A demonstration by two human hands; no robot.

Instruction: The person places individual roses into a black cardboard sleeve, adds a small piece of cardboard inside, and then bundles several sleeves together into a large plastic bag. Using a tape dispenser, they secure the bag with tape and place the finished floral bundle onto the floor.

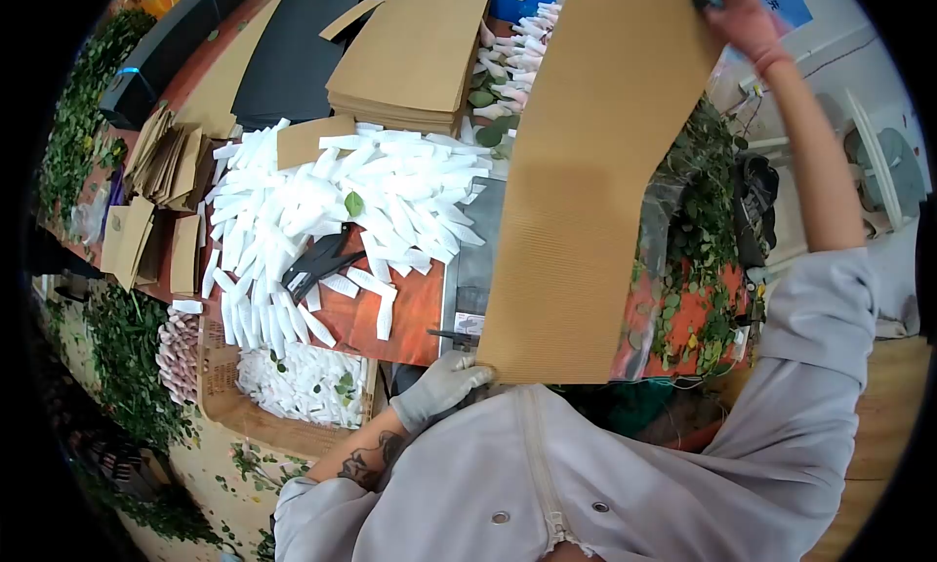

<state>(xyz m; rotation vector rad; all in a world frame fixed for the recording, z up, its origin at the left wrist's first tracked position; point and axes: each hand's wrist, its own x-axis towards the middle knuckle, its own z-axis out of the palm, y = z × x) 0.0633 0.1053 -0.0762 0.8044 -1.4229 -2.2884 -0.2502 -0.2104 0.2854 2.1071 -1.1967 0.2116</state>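
A long brown corrugated cardboard sheet [586, 191] stretches from the top of the view down to my chest. My left hand [441, 384], in a pale glove, is closed at its lower left corner. At the top right, my right hand [744, 25] is at the sheet's upper edge; its fingers are partly hidden and what they grip is hard to see. Left of the sheet, many white paper-like sleeves [283, 191] lie heaped on the red table [415, 303]. A black tool [320, 264] rests among them.
Stacked brown sheets [415, 49] and black sheets [293, 59] stand at the back. A cardboard box [229, 401] of small white pieces sits below the table's front edge. Leafy stems [708, 210] lie at the right, and small folded cardboard pieces [171, 166] at the left.
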